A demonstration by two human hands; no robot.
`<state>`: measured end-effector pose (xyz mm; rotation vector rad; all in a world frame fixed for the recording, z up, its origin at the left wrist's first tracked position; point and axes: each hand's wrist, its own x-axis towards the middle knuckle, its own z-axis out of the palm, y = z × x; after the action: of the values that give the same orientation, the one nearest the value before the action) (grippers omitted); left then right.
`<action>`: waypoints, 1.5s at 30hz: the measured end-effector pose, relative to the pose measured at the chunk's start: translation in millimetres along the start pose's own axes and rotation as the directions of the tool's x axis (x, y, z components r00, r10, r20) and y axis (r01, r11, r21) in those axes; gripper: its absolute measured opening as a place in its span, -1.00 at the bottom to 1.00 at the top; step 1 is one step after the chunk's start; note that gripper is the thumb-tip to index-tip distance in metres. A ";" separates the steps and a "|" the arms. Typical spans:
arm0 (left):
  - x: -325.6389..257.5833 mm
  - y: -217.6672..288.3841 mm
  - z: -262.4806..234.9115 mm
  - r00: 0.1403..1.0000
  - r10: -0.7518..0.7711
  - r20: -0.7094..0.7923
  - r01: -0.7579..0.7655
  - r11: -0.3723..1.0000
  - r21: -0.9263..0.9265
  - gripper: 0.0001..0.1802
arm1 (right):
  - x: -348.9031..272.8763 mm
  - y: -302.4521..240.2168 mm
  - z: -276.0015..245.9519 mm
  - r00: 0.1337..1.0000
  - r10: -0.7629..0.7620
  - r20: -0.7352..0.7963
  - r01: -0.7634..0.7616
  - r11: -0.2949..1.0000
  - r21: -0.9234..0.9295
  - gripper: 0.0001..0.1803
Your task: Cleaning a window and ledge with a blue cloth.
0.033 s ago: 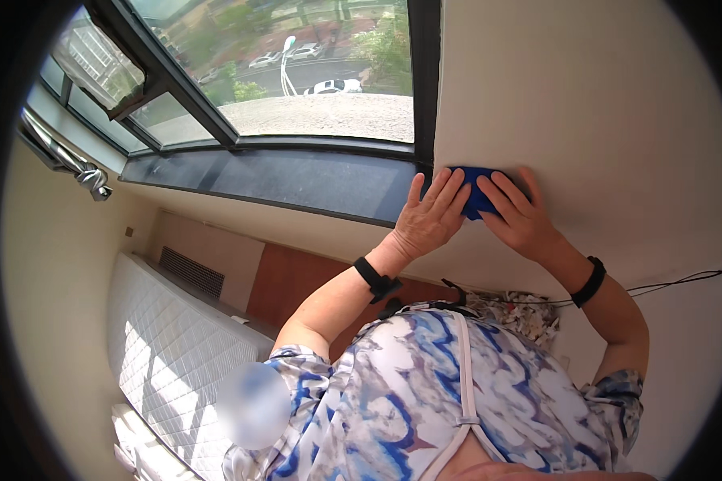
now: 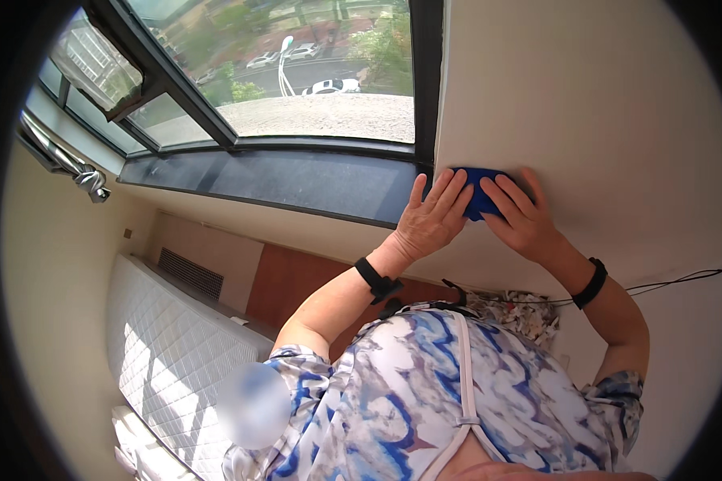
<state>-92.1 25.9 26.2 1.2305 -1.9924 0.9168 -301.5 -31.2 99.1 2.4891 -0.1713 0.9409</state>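
A dark blue cloth (image 2: 476,192) lies against the pale wall (image 2: 569,104), just right of the dark window frame. My left hand (image 2: 430,218) presses on its left part, with fingers stretched out and pointing up. From the other side, my right hand (image 2: 525,220) rests on the cloth with its fingers spread, the outermost one lifted apart from the rest. Both palms face the wall, and parts of the cloth are hidden beneath the fingers. A black strap circles each wrist.
A dark windowsill (image 2: 281,180) runs left from my hands below the window (image 2: 297,72). At the lower left stands a quilted mattress (image 2: 180,337). Thin black cables (image 2: 658,284) cross at the right. A patterned heap (image 2: 529,314) lies on the floor near the wall.
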 end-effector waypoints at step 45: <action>165.7 162.6 98.7 0.752 0.657 0.053 -0.647 0.751 -0.132 -0.33 | -197.2 12.2 -39.4 0.530 0.729 -0.433 -0.848 0.461 -0.262 -0.79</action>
<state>-317.4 -81.8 62.1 0.4935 -2.5778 1.0586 -477.4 -33.0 1.1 1.7364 -1.4234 1.3697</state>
